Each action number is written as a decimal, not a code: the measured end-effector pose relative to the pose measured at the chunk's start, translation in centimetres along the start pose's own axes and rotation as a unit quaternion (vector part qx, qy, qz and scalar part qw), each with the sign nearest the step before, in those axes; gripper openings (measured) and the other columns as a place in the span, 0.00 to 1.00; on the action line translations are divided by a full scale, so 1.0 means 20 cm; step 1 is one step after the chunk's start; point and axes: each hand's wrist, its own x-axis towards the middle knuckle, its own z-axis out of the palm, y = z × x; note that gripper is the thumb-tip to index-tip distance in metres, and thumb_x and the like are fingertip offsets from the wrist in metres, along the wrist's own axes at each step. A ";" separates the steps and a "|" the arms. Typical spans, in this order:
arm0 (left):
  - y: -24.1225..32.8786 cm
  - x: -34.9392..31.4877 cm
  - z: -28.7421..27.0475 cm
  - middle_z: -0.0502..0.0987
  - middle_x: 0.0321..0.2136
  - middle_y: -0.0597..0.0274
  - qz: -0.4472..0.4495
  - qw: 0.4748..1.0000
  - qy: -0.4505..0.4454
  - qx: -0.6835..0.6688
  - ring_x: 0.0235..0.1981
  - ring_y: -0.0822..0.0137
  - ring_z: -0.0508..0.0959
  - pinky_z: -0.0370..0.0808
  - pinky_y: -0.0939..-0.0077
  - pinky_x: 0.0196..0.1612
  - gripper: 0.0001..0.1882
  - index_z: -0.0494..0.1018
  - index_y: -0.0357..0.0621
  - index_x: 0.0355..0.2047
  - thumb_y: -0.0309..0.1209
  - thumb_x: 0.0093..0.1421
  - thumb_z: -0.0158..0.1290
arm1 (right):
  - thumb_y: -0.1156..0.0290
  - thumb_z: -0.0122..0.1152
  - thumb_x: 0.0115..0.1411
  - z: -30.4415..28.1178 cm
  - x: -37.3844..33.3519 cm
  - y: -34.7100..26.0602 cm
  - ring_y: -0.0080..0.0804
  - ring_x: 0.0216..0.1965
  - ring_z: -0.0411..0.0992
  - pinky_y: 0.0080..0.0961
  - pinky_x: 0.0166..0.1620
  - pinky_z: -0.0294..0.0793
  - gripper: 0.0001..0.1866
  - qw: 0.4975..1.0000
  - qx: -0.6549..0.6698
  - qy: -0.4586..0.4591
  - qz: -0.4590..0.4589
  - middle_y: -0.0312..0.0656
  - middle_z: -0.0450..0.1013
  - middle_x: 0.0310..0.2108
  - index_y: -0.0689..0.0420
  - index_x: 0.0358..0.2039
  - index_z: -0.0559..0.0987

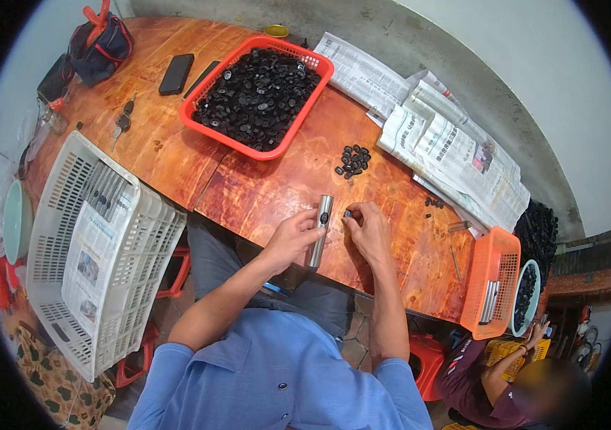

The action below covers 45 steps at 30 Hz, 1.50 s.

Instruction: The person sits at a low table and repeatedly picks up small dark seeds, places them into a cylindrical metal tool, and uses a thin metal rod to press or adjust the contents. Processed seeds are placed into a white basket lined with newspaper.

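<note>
My left hand grips a shiny metal tube at the table's near edge, with its fingers and thumb on the tube's left side. A black oval plastic piece sits on the tube's upper part, by my left fingertips. Just right of the tube, my right hand pinches a small dark piece between thumb and fingers; its exact shape is partly hidden. Beyond the hands lies a small pile of black oval pieces.
A red basket full of black pieces stands at the far side. Newspapers lie right. A white crate with metal tubes is at left. An orange basket and another person are at lower right.
</note>
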 end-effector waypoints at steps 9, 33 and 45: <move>-0.01 0.01 0.00 0.75 0.47 0.60 0.030 0.995 -0.016 0.098 0.46 0.75 0.75 0.74 0.80 0.49 0.28 0.59 0.33 0.65 0.22 0.65 0.51 | 0.77 0.65 0.53 0.01 -0.10 -0.23 0.42 0.32 0.77 0.34 0.36 0.76 0.10 0.990 0.088 0.016 -0.106 0.48 0.74 0.33 0.61 0.38 0.80; -0.02 -0.15 0.05 0.75 0.32 0.61 -0.064 0.995 0.002 -0.070 0.27 0.71 0.77 0.77 0.78 0.30 0.12 0.66 0.41 0.48 0.36 0.71 0.44 | 0.80 0.65 0.52 0.14 -0.32 -0.22 0.37 0.30 0.76 0.29 0.31 0.75 0.14 0.960 -0.021 0.133 -0.243 0.46 0.74 0.35 0.60 0.41 0.81; 0.01 -0.21 0.13 0.74 0.25 0.62 -0.172 0.982 -0.045 -0.068 0.20 0.73 0.73 0.71 0.82 0.22 0.17 0.72 0.37 0.43 0.40 0.71 0.43 | 0.71 0.52 0.68 0.11 -0.31 -0.10 0.17 0.31 0.71 0.15 0.34 0.71 0.11 0.883 0.455 -0.037 0.108 0.39 0.78 0.37 0.62 0.46 0.77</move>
